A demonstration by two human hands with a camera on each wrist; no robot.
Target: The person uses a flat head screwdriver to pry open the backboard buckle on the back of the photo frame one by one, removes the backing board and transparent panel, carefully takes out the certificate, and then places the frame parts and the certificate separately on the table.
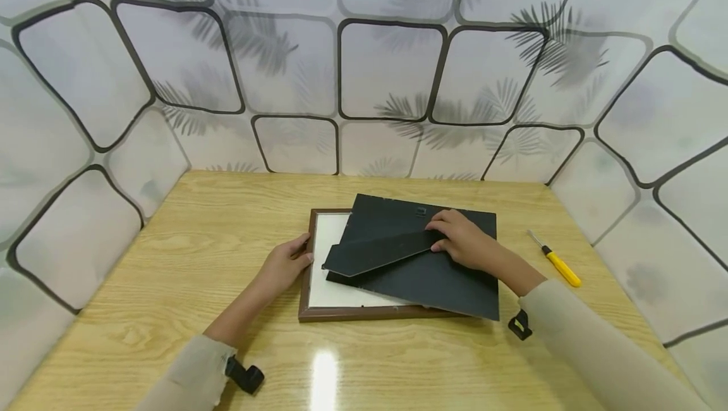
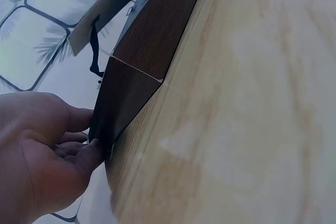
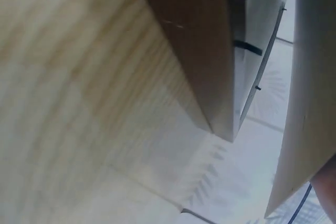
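Observation:
A brown picture frame (image 1: 370,313) lies face down on the wooden table, with a white sheet (image 1: 325,237) showing inside it. Over it, askew to the right, is a black backing board (image 1: 392,212) with a folding stand leg (image 1: 375,254). My right hand (image 1: 463,240) pinches this leg near its upper right end between thumb and fingers. At the frame's left side my left hand (image 1: 286,265) holds the edge. In the left wrist view, the thumb and fingers of that hand (image 2: 47,153) grip the dark frame side (image 2: 131,77), and a black strap (image 2: 94,48) joins the leg to the board.
A screwdriver (image 1: 562,267) with a yellow handle lies on the table (image 1: 188,240) to the right of the board. Patterned fabric walls (image 1: 387,76) enclose the table at the back and both sides.

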